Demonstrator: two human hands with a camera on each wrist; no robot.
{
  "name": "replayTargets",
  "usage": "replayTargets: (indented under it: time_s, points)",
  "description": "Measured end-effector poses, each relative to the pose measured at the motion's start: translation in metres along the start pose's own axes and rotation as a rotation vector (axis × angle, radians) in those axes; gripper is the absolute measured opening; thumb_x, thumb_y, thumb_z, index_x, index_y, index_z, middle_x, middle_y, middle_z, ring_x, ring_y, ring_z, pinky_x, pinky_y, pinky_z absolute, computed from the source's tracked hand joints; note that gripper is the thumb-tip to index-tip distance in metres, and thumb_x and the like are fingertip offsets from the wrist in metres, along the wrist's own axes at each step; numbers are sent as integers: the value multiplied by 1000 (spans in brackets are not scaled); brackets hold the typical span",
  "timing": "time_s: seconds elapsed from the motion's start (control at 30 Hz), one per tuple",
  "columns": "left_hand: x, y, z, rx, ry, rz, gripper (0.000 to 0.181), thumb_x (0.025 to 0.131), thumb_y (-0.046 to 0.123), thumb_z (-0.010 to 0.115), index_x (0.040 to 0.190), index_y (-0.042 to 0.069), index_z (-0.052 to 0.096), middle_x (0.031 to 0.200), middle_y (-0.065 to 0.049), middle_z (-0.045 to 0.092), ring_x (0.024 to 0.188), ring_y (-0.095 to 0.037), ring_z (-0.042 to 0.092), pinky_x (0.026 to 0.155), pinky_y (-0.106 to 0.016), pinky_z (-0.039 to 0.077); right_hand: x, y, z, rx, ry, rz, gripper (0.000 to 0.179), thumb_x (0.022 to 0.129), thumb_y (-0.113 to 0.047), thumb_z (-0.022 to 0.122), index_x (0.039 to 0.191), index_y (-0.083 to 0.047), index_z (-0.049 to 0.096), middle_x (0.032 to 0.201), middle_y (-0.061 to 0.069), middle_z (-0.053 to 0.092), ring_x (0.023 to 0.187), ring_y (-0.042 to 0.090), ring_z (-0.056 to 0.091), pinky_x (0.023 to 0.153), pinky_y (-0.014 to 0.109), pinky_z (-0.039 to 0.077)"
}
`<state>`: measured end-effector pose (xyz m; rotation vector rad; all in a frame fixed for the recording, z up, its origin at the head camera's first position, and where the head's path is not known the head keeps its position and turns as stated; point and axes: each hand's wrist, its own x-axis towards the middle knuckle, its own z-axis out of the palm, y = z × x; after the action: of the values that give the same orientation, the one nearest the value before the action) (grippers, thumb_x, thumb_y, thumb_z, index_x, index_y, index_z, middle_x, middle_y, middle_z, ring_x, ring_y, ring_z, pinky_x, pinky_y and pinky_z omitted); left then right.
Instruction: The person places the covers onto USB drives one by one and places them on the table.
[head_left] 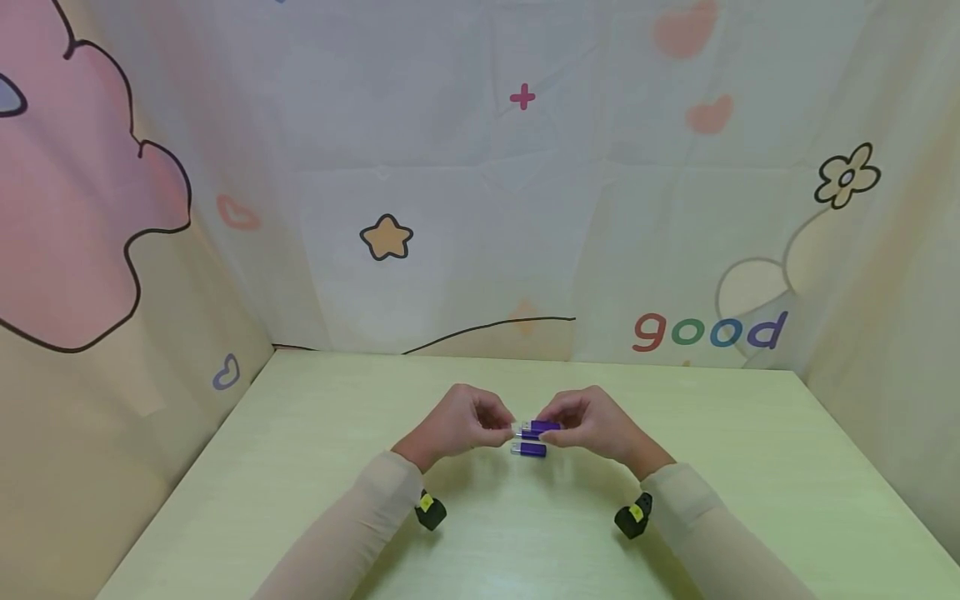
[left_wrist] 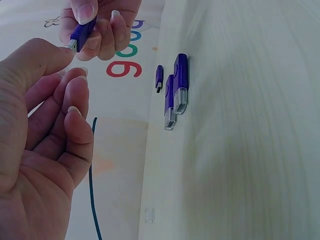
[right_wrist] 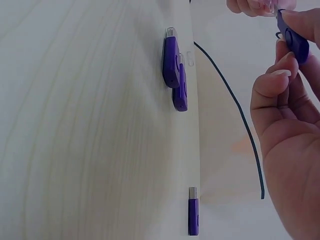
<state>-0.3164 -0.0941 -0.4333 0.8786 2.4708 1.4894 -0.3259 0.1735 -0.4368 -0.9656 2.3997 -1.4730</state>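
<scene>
Pale wood-grain tabletop (head_left: 525,542) fills the lower frame. Right hand (head_left: 596,423), just right of centre: thumb and fingers closed round the body of a flash drive. Left hand (head_left: 461,423), left of it: thumb and forefinger in a light pinch on something clear, other fingers loosely bent. Below them, two purple capped flash drives, the near one (left_wrist: 182,72) and the far one (left_wrist: 169,92), lie side by side; a knock from a dropping hand could push them askew. Held flash drive (right_wrist: 294,40), upper right of the right wrist view, sits off the table at the fingertips; a poor grip might let it twist or fall. Uncapped flash drive (right_wrist: 193,217), bottom of that view, has its metal bare, so open to scuffs. Clear cap (right_wrist: 272,6) meets the held drive's connector end; seating unclear. Tilt could jam it, or slick plastic slip. Loose cap (left_wrist: 149,215), lower left wrist view: see-through, easily overlooked or swept away.
</scene>
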Motion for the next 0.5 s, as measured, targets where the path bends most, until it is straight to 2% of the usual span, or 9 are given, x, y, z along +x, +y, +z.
replayTargets:
  time_s: [0.5]
  points:
    - [1,-1,3,6,9,-3,6,86,13,83,90,10,80,86,0,77,73,-10,68,70,-25,60,1,2,1,20,-4,-10,17,87,-12,82,103,-8,80,100,13,75,77,15,63,68,24,56]
